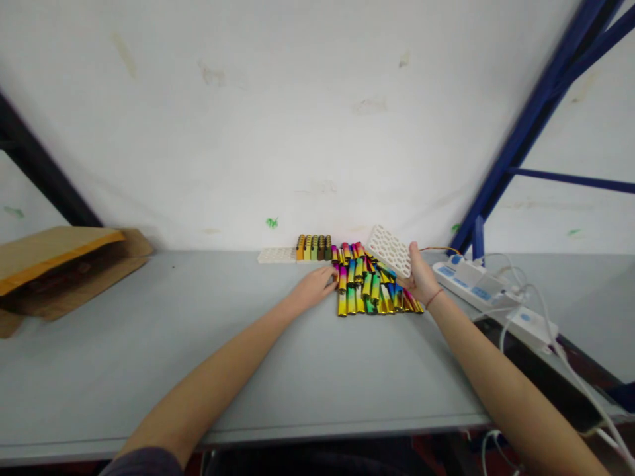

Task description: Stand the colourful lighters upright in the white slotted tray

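Observation:
My right hand (421,274) grips a white perforated plate (389,250) by its right edge and holds it tilted above a pile of shiny multi-coloured metallic tubes (367,287), shaped like lighter casings. Part of the pile is hidden behind the plate and that hand. At the pile's left edge is my left hand (315,286), its thumb and fingers apart and the fingertips touching the outermost tubes. Behind it, several yellow, green and dark lighter-like pieces (313,248) stand upright in rows. A second white perforated plate (276,255) lies flat just left of them.
An open brown cardboard box (94,277) lies on the left of the grey table (208,390). White power strips (471,285) with tangled cables and a dark flat object (538,377) are on the right. A wall closes off the back; blue metal posts (516,139) rise at right.

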### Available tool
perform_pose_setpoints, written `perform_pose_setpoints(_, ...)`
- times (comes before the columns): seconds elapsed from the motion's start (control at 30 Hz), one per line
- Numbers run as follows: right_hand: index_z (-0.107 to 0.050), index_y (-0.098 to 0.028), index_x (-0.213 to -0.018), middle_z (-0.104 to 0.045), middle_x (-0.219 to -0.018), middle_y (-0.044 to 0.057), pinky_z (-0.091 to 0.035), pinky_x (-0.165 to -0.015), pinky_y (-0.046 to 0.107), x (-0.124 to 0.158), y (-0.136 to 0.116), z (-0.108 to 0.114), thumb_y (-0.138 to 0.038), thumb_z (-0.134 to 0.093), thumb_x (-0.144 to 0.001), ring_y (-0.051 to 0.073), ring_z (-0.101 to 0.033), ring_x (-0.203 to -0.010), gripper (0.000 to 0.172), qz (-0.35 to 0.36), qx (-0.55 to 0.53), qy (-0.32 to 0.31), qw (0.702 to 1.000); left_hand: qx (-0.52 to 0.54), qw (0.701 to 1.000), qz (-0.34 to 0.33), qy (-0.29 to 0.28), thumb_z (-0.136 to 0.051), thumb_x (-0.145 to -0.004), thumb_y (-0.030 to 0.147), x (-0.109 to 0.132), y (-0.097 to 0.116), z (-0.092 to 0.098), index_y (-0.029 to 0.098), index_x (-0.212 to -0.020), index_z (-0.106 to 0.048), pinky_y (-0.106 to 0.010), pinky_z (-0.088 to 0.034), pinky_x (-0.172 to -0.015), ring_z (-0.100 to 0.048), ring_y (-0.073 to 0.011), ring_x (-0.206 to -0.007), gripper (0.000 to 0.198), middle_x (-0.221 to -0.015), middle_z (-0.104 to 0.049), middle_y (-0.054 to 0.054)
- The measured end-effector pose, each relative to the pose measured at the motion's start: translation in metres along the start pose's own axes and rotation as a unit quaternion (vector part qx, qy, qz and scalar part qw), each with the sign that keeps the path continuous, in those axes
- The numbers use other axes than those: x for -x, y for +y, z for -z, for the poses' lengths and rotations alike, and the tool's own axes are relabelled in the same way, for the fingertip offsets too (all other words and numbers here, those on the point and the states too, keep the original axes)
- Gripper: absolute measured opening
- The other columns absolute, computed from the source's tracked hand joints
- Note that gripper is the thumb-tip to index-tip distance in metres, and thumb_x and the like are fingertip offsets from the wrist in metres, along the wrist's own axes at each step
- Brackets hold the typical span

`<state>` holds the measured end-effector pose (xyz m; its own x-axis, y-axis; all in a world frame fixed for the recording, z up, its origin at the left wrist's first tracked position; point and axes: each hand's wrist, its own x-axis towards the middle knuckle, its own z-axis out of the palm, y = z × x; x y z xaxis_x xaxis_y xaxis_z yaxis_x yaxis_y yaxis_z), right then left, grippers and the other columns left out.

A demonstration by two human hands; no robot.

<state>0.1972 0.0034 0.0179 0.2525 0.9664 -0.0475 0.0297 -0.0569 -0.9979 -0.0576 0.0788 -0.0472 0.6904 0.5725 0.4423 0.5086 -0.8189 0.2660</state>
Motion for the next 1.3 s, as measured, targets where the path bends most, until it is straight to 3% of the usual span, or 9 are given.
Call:
perform_pose_setpoints(0.13, -0.042, -0.023, -0.06, -0.025, -0.033, -0.006, -0.023, -0.034, 0.023, 0.006, 0.002, -0.005, -0.08, -0.022, -0.082, 0.009, -0.023, -0.03, 0.063, 0.077, 0.028, 0.034, 0.996, -0.01, 1.0, -0.02, 0.015, -0.052, -0.092, 0.02, 0.0, 0.002, 0.003, 0.013, -0.106, -0.056, -0.039, -0.042, -0.103, -0.055, -0.024, -0.114, 0.015, -0.119, -0.059, -0.014)
perform_pose_setpoints(0.23, -0.046, -0.02, -0.058, -0.044, -0.039, -0.001, -0.031, -0.04, 0.023, 0.021, 0.006, -0.02, -0.076, -0.035, -0.082, 0.01, -0.039, -0.034, 0.062, 0.175, 0.159, -0.007, 0.972, -0.007, 1.0, -0.017, 0.014, -0.05, -0.093, 0.021, 0.0, 0.003, 0.003, 0.013, -0.106, -0.058, -0.039, -0.044, -0.101, -0.057, -0.0246, -0.111, 0.017, -0.114, -0.061, -0.014)
perform_pose_setpoints(0.43, -0.061, -0.017, -0.114, -0.072, -0.088, 0.009, -0.041, -0.06, 0.022, 0.056, 0.013, -0.055, -0.037, -0.048, -0.093, 0.018, -0.066, -0.073, 0.032, 0.352, 0.519, -0.101, 0.772, 0.112, 0.991, 0.062, 0.026, -0.057, -0.085, 0.021, -0.002, -0.001, -0.002, 0.016, -0.098, -0.062, -0.039, -0.045, -0.097, -0.06, -0.0262, -0.102, 0.015, -0.105, -0.066, -0.011)
perform_pose_setpoints(0.57, -0.055, -0.022, -0.129, -0.068, -0.115, 0.01, -0.046, -0.069, 0.024, 0.059, 0.016, -0.057, -0.023, -0.047, -0.092, 0.02, -0.067, -0.088, 0.038, 0.373, 0.586, -0.109, 0.711, 0.14, 0.985, 0.09, 0.054, -0.054, -0.084, 0.024, -0.004, -0.009, 0.004, 0.018, -0.093, -0.063, -0.036, -0.047, -0.092, -0.061, -0.0248, -0.1, 0.014, -0.102, -0.067, -0.01)
perform_pose_setpoints(0.73, -0.053, -0.02, -0.133, -0.066, -0.121, 0.011, -0.048, -0.072, 0.026, 0.05, 0.019, -0.044, -0.02, -0.048, -0.09, 0.021, -0.067, -0.093, 0.043, 0.363, 0.589, -0.019, 0.721, 0.21, 0.958, 0.163, 0.105, -0.038, -0.093, 0.044, -0.004, -0.014, 0.033, 0.016, -0.102, -0.061, -0.033, -0.051, -0.073, -0.065, -0.0219, -0.082, 0.037, -0.089, -0.067, -0.007)
perform_pose_setpoints(0.93, -0.056, -0.019, -0.129, -0.069, -0.116, 0.011, -0.049, -0.07, 0.026, 0.039, 0.022, -0.035, -0.022, -0.05, -0.089, 0.021, -0.067, -0.091, 0.04, 0.352, 0.592, 0.052, 0.724, 0.579, 0.759, 0.289, -0.074, -0.041, -0.092, 0.062, 0.003, 0.022, 0.067, 0.017, -0.107, -0.056, -0.026, -0.053, -0.058, -0.065, -0.015, -0.06, 0.05, -0.082, -0.068, -0.007)
perform_pose_setpoints(1.1, -0.048, -0.02, -0.135, -0.064, -0.123, 0.01, -0.049, -0.068, 0.027, 0.046, 0.019, -0.043, -0.032, -0.048, -0.092, 0.019, -0.068, -0.085, 0.045, 0.376, 0.532, 0.007, 0.759, 0.545, 0.77, 0.331, 0.024, -0.063, -0.087, 0.027, 0.027, 0.014, 0.097, 0.015, -0.1, -0.059, -0.023, -0.055, -0.062, -0.065, -0.0115, -0.061, 0.019, -0.089, -0.069, -0.007)
perform_pose_setpoints(1.23, -0.057, -0.017, -0.118, -0.07, -0.106, 0.008, -0.046, -0.066, 0.024, 0.057, 0.019, -0.054, -0.027, -0.046, -0.092, 0.014, -0.066, -0.071, 0.03, 0.398, 0.452, -0.033, 0.797, 0.367, 0.821, 0.39, 0.2, -0.051, -0.092, 0.022, 0.07, -0.056, 0.147, 0.012, -0.101, -0.058, -0.022, -0.056, -0.067, -0.066, -0.0111, -0.065, 0.016, -0.087, -0.069, -0.007)
perform_pose_setpoints(1.3, -0.062, -0.017, -0.102, -0.071, -0.091, 0.006, -0.043, -0.066, 0.024, 0.063, 0.022, -0.063, -0.023, -0.045, -0.091, 0.015, -0.064, -0.072, 0.02, 0.425, 0.447, -0.067, 0.784, 0.153, 0.859, 0.441, 0.209, -0.045, -0.093, 0.021, 0.095, -0.097, 0.171, 0.011, -0.105, -0.057, -0.021, -0.055, -0.066, -0.066, -0.0104, -0.066, 0.019, -0.083, -0.069, -0.004)
